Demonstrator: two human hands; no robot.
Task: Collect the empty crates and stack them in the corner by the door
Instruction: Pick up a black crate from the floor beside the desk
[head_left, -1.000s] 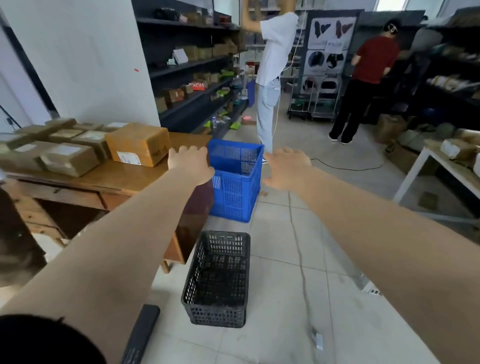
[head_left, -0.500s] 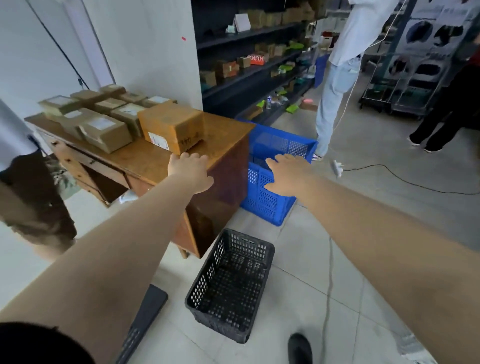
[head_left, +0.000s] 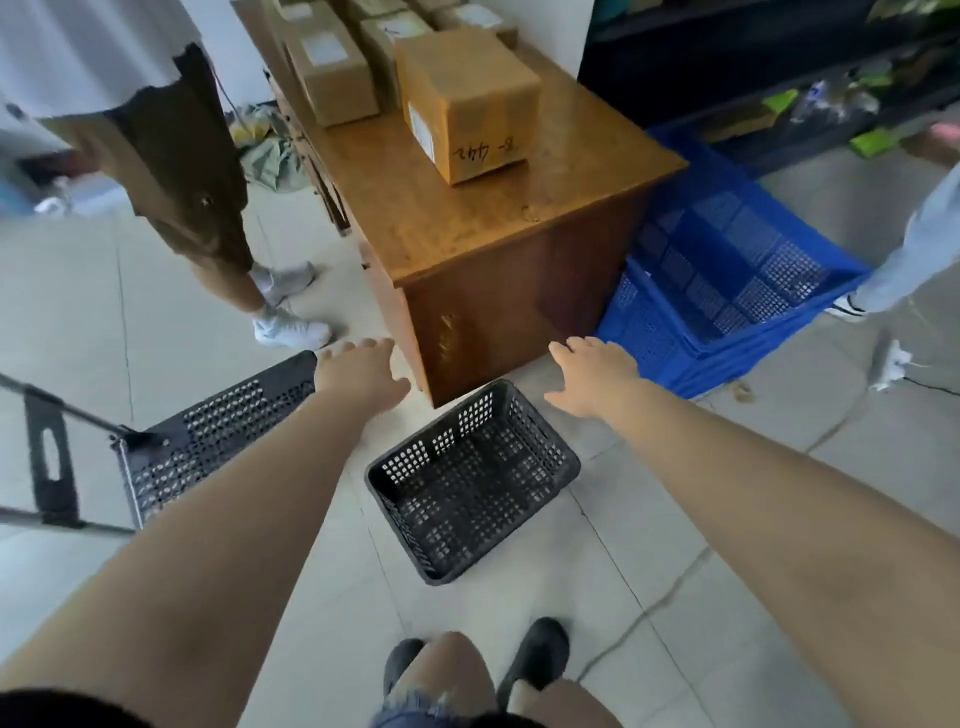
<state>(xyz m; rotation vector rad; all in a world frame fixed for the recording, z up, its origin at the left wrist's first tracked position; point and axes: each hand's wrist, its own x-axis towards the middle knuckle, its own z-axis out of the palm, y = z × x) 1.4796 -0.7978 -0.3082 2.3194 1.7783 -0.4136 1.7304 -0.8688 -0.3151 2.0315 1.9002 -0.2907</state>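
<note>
Two open, empty hands, left hand (head_left: 358, 371) and right hand (head_left: 592, 376), above black crate (head_left: 470, 480) on tiled floor (head_left: 675, 519). Snag risk: wooden desk (head_left: 467, 208) corner close beside crate; second black crate (head_left: 208, 441) at left.

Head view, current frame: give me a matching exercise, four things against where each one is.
Things:
1. black crate
2. blue crate
3. cardboard box with handwriting
4. perforated black panel

Places:
A. on the wooden desk
B. floor, between both outstretched arms
C. floor, under the left forearm
D. floor, right of the desk

Pairs: 1-B, 2-D, 3-A, 4-C
</note>
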